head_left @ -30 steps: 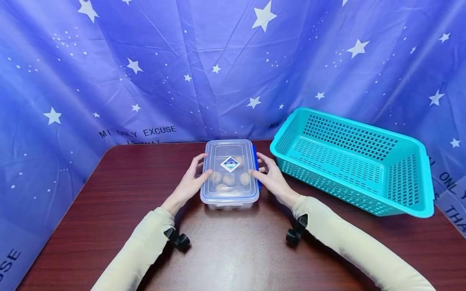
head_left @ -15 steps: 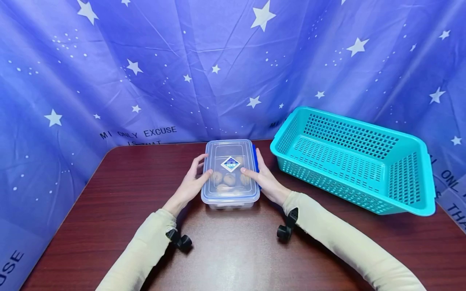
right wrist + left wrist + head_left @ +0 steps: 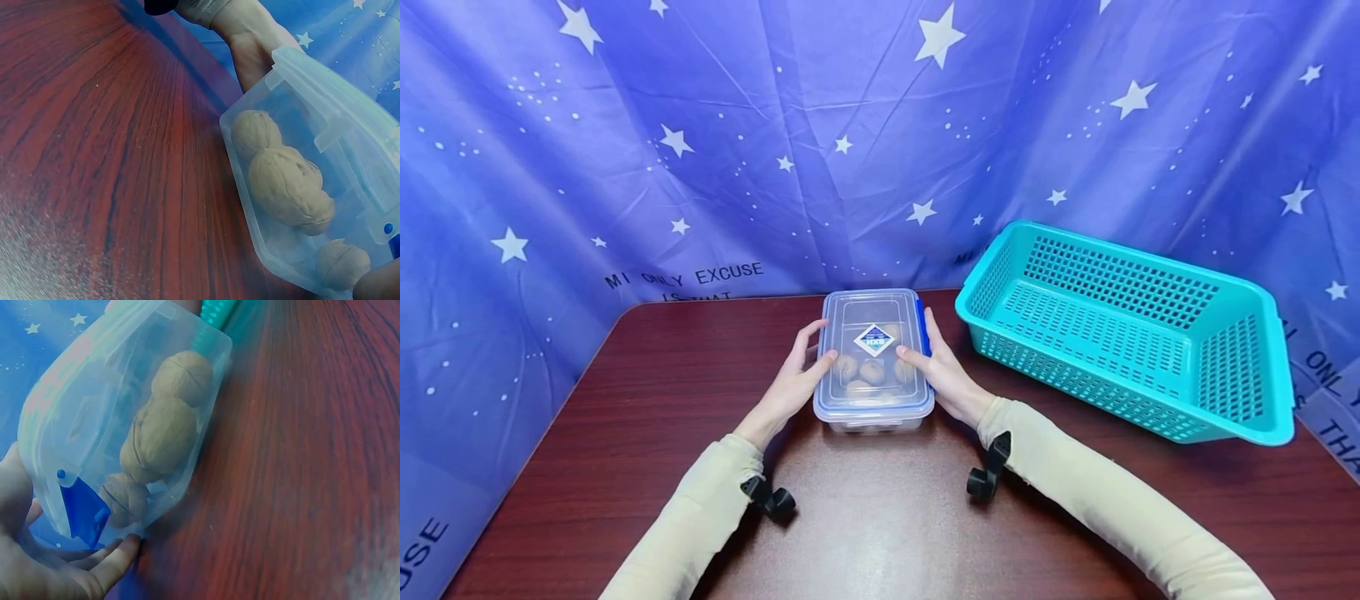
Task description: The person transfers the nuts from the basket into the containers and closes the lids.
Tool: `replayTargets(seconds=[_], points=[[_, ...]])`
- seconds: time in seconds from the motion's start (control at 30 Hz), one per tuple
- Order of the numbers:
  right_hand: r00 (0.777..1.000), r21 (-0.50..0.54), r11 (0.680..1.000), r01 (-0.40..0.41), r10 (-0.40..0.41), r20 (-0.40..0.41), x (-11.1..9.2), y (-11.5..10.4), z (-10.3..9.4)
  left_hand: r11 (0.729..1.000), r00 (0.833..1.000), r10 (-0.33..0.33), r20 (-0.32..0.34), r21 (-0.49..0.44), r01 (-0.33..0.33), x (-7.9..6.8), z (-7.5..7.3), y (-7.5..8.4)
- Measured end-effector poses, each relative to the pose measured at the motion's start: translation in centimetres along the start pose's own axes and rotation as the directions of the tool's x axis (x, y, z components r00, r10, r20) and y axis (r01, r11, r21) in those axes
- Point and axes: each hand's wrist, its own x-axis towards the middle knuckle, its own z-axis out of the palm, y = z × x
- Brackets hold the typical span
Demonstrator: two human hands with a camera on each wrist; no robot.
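Note:
A clear plastic food container point(image 3: 872, 304) with its lid on stands on the table, a diamond label on top. Several walnuts point(image 3: 165, 434) show through its walls; the same walnuts point(image 3: 284, 184) appear in the right wrist view. My left hand point(image 3: 786, 379) grips the left side, thumb on the lid's edge. My right hand point(image 3: 951, 375) holds the opposite side, thumb on the lid and fingers along a blue latch point(image 3: 923, 325). In the left wrist view another blue latch point(image 3: 85, 511) slants beside the left fingers. The undersides of both hands are partly hidden.
A turquoise perforated basket point(image 3: 1082, 371) sits at the right of the dark red wooden table point(image 3: 662, 400). A blue starry curtain point(image 3: 850, 117) hangs behind the table's far edge. Black wrist cameras stick out from both sleeves.
My right hand has shifted left, its thumb farther onto the lid and its palm against the container's side. Less of the right blue latch shows. The left hand and basket stay put.

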Motion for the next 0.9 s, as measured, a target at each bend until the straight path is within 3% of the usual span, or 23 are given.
replayTargets(seconds=[0.13,0.27,0.57,0.73,0.9], points=[[1.000,-0.008,1.000,0.006,-0.006,-0.003,-0.1,0.1,0.1,0.999,0.999,-0.046,-0.022,0.009,0.046,-0.3,0.2,0.5],[1.000,-0.011,1.000,0.018,-0.018,-0.009,-0.1,0.1,0.0,0.998,0.994,-0.068,-0.089,0.011,0.070,-0.7,0.6,1.5],[0.999,-0.020,0.999,0.031,-0.031,-0.012,0.0,0.1,0.1,0.998,0.951,-0.066,-0.303,-0.002,0.068,-0.3,1.4,1.9],[1.000,-0.021,1.000,0.021,-0.022,-0.019,-0.2,0.1,0.1,0.982,0.939,-0.149,-0.309,-0.161,0.102,0.0,2.3,1.7],[1.000,-0.022,1.000,0.011,-0.012,-0.024,-0.2,0.1,-0.1,0.957,0.956,-0.189,-0.226,-0.259,0.128,0.1,2.8,1.5]])
